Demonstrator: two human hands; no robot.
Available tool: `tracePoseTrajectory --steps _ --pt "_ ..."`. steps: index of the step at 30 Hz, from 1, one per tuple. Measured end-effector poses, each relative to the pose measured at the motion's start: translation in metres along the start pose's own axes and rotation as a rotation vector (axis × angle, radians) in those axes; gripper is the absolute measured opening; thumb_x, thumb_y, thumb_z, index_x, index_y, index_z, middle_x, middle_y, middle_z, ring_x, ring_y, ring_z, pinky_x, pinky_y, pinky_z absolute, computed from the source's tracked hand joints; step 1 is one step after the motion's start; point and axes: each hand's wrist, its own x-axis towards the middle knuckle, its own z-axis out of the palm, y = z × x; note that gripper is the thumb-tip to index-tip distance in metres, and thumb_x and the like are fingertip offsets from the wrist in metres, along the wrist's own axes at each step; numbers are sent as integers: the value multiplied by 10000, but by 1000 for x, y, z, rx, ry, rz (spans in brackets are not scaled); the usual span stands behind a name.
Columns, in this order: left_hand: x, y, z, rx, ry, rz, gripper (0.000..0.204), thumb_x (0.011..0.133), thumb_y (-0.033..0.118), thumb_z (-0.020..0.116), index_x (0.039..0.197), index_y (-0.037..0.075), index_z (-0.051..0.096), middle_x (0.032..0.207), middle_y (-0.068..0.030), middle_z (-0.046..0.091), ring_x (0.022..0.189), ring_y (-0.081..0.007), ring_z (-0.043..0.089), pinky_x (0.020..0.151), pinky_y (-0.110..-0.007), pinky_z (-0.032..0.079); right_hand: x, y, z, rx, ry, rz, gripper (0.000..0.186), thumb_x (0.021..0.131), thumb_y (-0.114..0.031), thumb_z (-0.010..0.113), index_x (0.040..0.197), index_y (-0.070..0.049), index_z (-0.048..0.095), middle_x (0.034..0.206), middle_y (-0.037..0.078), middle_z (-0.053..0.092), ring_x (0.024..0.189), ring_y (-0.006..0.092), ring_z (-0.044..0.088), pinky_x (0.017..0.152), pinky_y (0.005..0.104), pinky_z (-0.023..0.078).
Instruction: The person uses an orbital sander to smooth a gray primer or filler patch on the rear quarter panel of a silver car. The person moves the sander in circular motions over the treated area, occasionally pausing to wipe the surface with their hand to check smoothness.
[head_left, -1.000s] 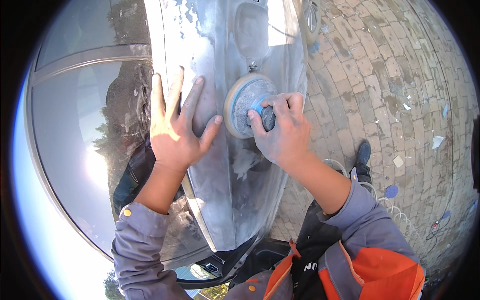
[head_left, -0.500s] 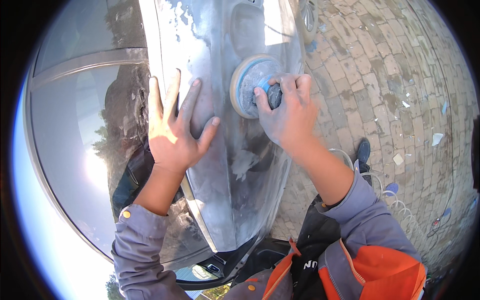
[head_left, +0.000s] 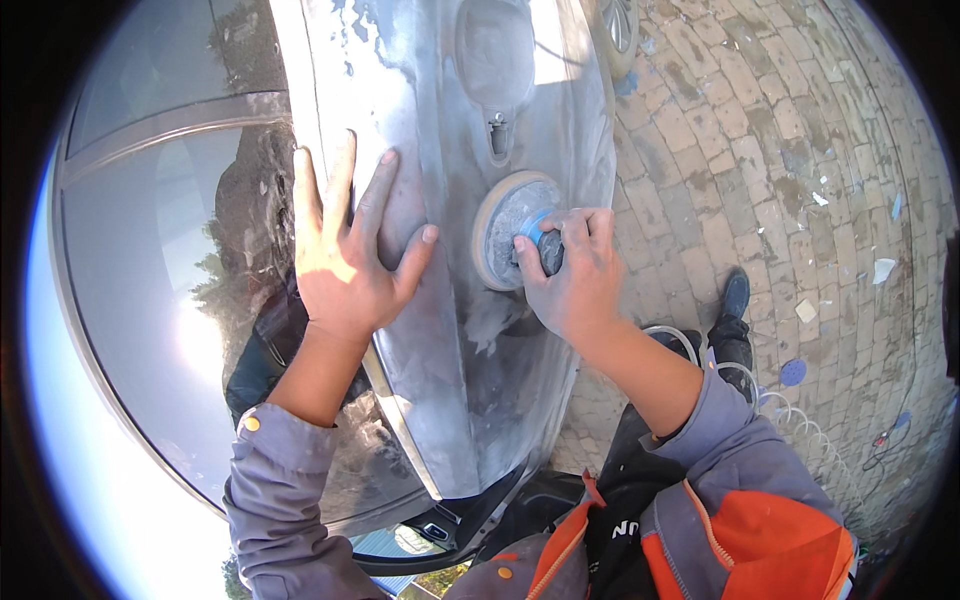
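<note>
My left hand lies flat with its fingers spread on the grey, dusty car door, just beside the window edge. To its right, my right hand is closed round the dark knob of a round sander. The sander has a pale, dust-covered disc and a blue collar below the knob. Its face sits against the door panel, so the underside is hidden. Above the sander is the door handle recess, with a small slot beneath it.
Dark window glass reflects the sun on the left. On the right, brick paving holds scraps of paper, a purple perforated disc and a pale coiled hose. My shoe stands there. A car wheel shows at the top.
My right hand has moved the sander toward me along the door, uncovering the slot under the handle recess. My left hand stays at nearly the same spot on the panel.
</note>
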Motion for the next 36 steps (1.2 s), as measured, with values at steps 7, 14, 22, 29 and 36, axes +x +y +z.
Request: tracePoseTrajectory --steps 7,14,22,29,36 --pt "0 -1 1 40 11 27 720 902 426 847 1541 134 691 1706 -244 490 1527 -650 416 1236 -614 446 -21 1 -1 81 -58 -54 351 849 -278 945 1064 -120 716 1145 103 589 829 308 705 628 443 565" --pt "0 -2 2 47 13 45 716 905 414 847 1538 118 690 1706 -254 485 1533 -662 397 1235 -627 441 -32 10 0 25 -33 -45 368 843 -273 948 1086 -130 712 1132 106 589 845 305 713 624 434 578" --pt "1 -2 2 45 13 52 712 900 401 858 1532 117 693 1708 -254 482 1541 -660 390 1236 -635 436 -42 15 -2 -32 -45 7 401 835 -250 959 1110 -133 691 1156 102 610 861 302 725 634 427 588" --pt "2 -2 2 37 13 49 719 893 399 860 1533 117 693 1711 -253 481 1544 -660 386 1241 -631 433 -37 10 -3 64 -45 -111 396 835 -253 957 1096 -129 687 1140 110 611 839 304 721 609 437 578" --pt "1 -3 2 42 2 54 720 895 403 857 1535 117 691 1708 -262 481 1546 -661 383 1243 -634 429 -7 2 -4 50 -56 -68 340 844 -272 942 1062 -123 727 1154 106 586 840 313 713 626 453 574"
